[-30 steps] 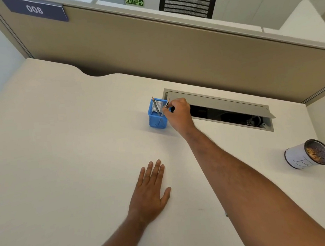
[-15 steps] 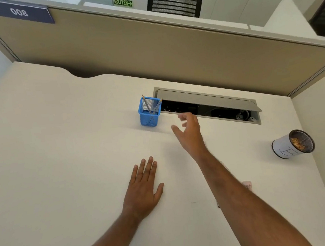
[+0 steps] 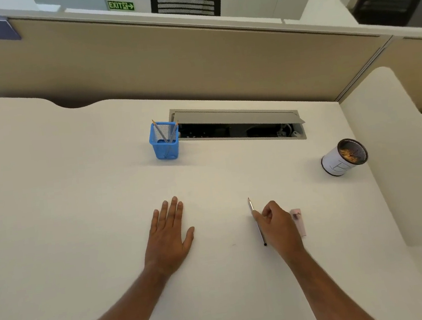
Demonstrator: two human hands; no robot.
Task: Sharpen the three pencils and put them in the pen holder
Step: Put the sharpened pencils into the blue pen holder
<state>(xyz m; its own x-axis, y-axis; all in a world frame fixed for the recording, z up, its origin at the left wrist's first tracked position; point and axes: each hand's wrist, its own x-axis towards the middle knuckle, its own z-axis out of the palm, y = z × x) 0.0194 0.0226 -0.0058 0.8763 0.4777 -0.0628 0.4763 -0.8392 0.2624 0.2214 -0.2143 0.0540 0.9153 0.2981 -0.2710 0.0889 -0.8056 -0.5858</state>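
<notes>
A blue mesh pen holder (image 3: 165,143) stands at the back of the white desk, with two pencils (image 3: 166,133) leaning inside it, tips up. A third pencil (image 3: 256,220) lies near the front right. My right hand (image 3: 279,224) has its fingers curled onto this pencil's middle, thumb and fingertips touching it. A pale pink sharpener (image 3: 298,222) lies just right of that hand, partly hidden by it. My left hand (image 3: 169,235) rests flat on the desk, palm down and fingers spread, holding nothing.
A white cup (image 3: 341,158) holding pencil shavings lies tilted at the right. An open cable tray (image 3: 237,127) with a raised grey lid sits right of the pen holder. A beige partition (image 3: 194,57) backs the desk (image 3: 78,199).
My right hand left the pen holder, drew back toward me and came down on the third pencil. The left hand stayed flat on the desk.
</notes>
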